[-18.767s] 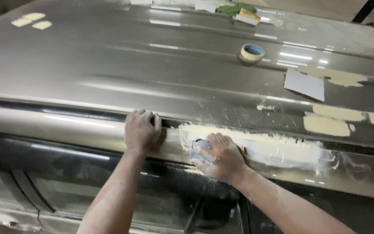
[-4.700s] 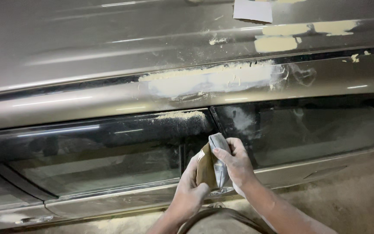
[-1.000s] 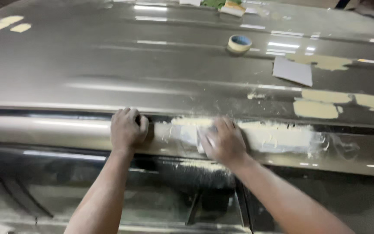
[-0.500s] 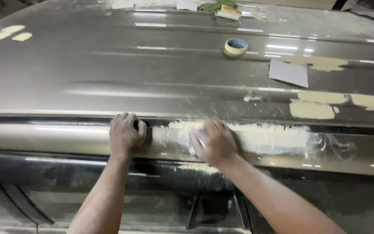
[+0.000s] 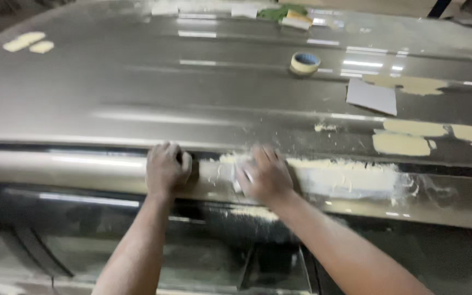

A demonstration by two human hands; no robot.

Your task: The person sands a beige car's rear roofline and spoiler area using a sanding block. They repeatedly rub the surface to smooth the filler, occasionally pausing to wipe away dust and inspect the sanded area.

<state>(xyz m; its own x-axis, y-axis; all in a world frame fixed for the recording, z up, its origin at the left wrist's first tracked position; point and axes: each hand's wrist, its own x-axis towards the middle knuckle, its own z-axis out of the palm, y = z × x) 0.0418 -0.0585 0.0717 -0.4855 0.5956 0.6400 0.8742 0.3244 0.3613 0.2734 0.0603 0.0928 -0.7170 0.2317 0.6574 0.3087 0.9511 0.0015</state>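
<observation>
Pale filler patch (image 5: 345, 177) on the car's roof rail (image 5: 55, 166): right hand (image 5: 266, 176) is pressing something flat, probably sandpaper, onto its left end. Left hand (image 5: 166, 170) is gripping the rail just left of it. Leaning too hard could be cutting through to paint.

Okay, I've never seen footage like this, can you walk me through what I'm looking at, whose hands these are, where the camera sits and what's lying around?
The camera sits on a person's head and looks down, so the two bare arms reaching in from below are that person's own. In front of them is the roof of a grey-brown car, with its side window below. The left hand rests curled on the roof's edge rail. The right hand presses flat on a pale patch of body filler along that rail, with something light under the palm, too blurred to identify. Farther back on the roof lie a roll of masking tape, a grey sheet and more filler patches.
</observation>
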